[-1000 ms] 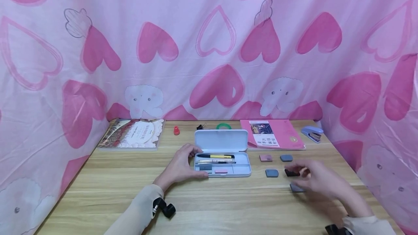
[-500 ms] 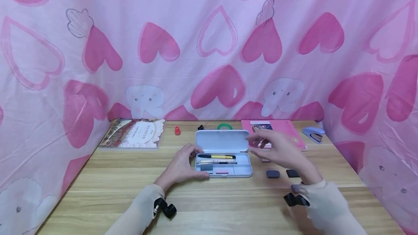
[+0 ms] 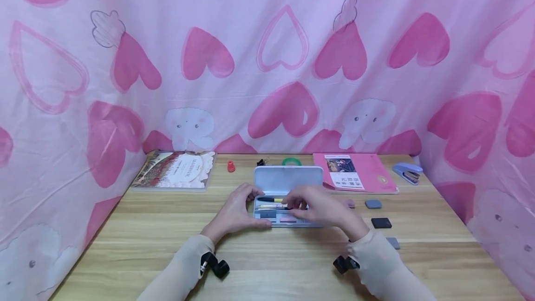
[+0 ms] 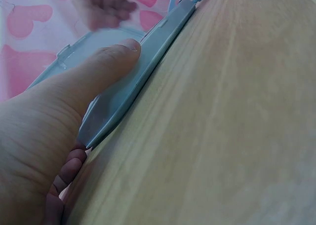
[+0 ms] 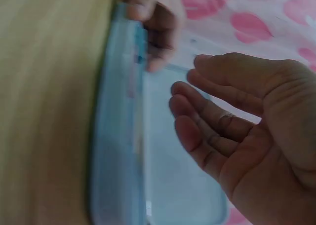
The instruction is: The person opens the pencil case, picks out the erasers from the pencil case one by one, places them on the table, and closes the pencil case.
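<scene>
A light blue pencil case [image 3: 288, 178] stands with its lid raised. My left hand [image 3: 236, 212] grips its left end, thumb on the front edge and fingers behind the far left corner. My right hand [image 3: 317, 206] hovers over the case's right part, partly covering it. In the right wrist view the fingers of the right hand [image 5: 247, 131] are loosely bent, with nothing visible between them. Inside lie a black-and-yellow pen [image 3: 264, 199], a pale pen [image 3: 267, 207], a blue-grey eraser [image 3: 267, 214] and a pink eraser [image 3: 287, 219].
Right of the case lie a blue eraser [image 3: 373, 204], a black block [image 3: 381, 222], a grey eraser [image 3: 393, 243] and a partly covered pink one [image 3: 350, 203]. Behind are a pink book [image 3: 376, 175], stapler [image 3: 407, 172], green tape [image 3: 291, 161], binder clip [image 3: 261, 162], red piece [image 3: 231, 166] and patterned book [image 3: 175, 171].
My right hand has moved left from beside the black block, past the lid's right edge, and down over the open case. The left hand has stayed on the case.
</scene>
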Available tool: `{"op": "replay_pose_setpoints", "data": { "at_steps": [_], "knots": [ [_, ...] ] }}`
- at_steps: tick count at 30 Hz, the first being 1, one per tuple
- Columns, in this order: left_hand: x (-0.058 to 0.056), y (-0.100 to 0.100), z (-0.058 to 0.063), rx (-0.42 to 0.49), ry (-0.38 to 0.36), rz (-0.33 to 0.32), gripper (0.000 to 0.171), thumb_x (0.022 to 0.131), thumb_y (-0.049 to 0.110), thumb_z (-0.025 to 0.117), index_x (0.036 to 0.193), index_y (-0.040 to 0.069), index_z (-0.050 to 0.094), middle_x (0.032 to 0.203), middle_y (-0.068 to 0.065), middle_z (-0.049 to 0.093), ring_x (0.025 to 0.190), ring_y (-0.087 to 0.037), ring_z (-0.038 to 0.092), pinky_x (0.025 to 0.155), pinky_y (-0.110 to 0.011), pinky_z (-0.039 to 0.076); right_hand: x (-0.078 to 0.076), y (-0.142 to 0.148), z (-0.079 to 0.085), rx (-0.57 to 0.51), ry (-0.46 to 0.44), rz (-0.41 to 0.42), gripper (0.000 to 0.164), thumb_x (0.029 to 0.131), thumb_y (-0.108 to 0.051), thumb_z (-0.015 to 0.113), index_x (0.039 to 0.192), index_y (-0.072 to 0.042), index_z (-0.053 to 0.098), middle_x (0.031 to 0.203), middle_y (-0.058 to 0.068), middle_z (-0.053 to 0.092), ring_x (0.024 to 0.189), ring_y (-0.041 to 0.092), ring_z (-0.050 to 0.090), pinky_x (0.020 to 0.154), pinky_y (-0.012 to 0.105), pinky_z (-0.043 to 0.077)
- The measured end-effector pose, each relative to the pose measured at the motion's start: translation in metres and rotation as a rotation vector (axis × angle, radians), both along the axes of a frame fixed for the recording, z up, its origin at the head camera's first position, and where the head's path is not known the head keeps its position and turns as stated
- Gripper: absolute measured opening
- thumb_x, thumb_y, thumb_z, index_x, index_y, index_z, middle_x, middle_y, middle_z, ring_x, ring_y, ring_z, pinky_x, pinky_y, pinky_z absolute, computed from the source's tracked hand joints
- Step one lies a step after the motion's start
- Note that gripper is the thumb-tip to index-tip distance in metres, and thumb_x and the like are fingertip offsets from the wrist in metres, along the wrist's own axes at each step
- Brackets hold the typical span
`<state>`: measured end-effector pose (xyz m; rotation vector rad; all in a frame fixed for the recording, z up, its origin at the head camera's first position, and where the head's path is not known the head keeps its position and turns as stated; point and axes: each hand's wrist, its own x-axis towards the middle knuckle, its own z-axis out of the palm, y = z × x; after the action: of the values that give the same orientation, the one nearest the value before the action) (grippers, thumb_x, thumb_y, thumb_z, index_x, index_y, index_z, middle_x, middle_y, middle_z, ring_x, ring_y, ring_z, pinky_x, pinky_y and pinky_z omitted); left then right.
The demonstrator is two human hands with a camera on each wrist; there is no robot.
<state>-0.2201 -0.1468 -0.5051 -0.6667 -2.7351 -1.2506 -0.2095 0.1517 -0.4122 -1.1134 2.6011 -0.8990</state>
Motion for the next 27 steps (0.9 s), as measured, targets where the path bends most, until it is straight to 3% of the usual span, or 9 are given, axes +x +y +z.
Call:
{"op": "replay_pose_setpoints", "data": {
  "at_steps": [9, 24, 27],
  "knots": [
    [0.001, 0.001, 0.0, 0.006, -0.009, 0.002, 0.089, 0.064, 0.067, 0.103, 0.133, 0.026, 0.067, 0.129, 0.012, 0.062, 0.116, -0.011, 0.06, 0.108, -0.041, 0.055, 0.001, -0.015, -0.021, 0.117, -0.051, 0.05, 0.02, 0.106, -0.01, 0.076, 0.122, -0.019, 0.085, 0.114, -0.009, 0.078, 0.098, 0.006, 0.066, 0.097, 0.033, 0.061],
    [0.001, 0.001, 0.001, 0.006, -0.022, 0.013, 0.088, 0.064, 0.067, 0.104, 0.133, 0.026, 0.067, 0.129, 0.011, 0.062, 0.116, -0.011, 0.06, 0.108, -0.042, 0.055, 0.003, -0.018, -0.02, 0.076, -0.05, 0.06, 0.018, 0.102, -0.008, 0.082, 0.105, -0.026, 0.079, 0.102, -0.014, 0.074, 0.094, 0.009, 0.067, 0.091, 0.03, 0.061],
    [0.001, 0.001, 0.001, 0.003, -0.022, 0.008, 0.088, 0.064, 0.066, 0.104, 0.133, 0.026, 0.067, 0.129, 0.01, 0.062, 0.116, -0.011, 0.06, 0.108, -0.043, 0.055, 0.004, -0.014, -0.017, 0.064, -0.053, 0.042, 0.017, 0.101, -0.009, 0.083, 0.111, -0.022, 0.081, 0.103, -0.013, 0.074, 0.094, 0.012, 0.068, 0.09, 0.03, 0.061]
  ]
}}
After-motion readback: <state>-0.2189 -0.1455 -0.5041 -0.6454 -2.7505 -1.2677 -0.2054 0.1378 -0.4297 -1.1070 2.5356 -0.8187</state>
